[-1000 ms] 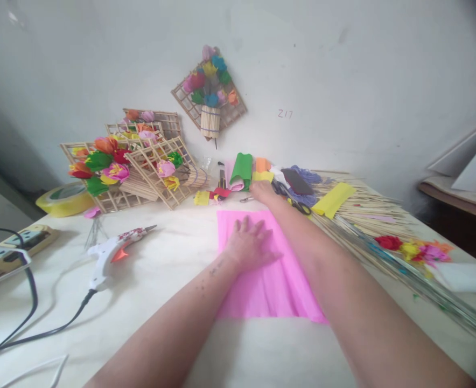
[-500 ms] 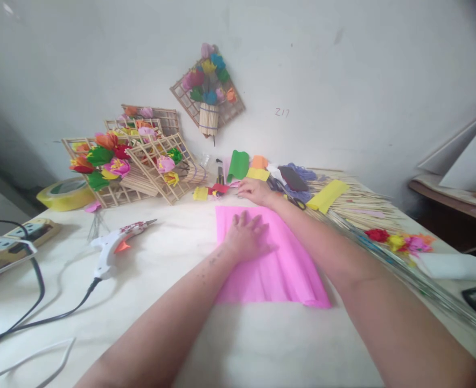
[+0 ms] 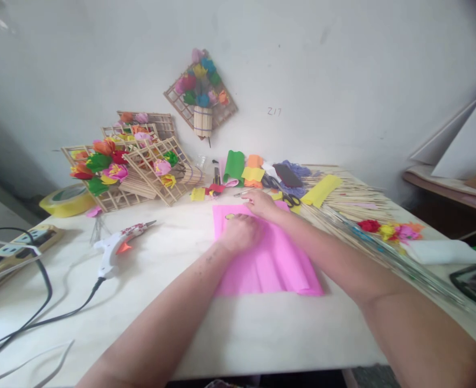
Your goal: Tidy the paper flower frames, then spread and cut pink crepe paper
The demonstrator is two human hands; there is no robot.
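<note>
A sheet of pink crepe paper [image 3: 270, 269] lies on the table before me, its right edge curling. My left hand [image 3: 242, 233] rests on its upper left part, fingers bent. At those fingertips a small yellowish piece [image 3: 230, 216] with a dark outline lies against the paper; the hand partly hides it. Just beyond the paper's far edge, my right hand [image 3: 262, 205] has its fingers drawn together. A thin pen-like thing [image 3: 240, 193] shows at their tips, too blurred to name surely. Scissors [image 3: 291, 200] lie to the right of that hand.
On the left are a glue gun [image 3: 111, 250], a power strip [image 3: 15, 245], cables and a tape roll [image 3: 66, 200]. Flower-decked stick lattices [image 3: 141, 167] lean at the back. Crepe paper pieces [image 3: 233, 167], thin sticks [image 3: 355, 191] and wires [image 3: 383, 250] lie behind and right.
My left hand has gone from flat and spread to bent fingers at the small yellowish piece, which now shows. My right hand has come slightly nearer the paper, with the pen-like thing visible.
</note>
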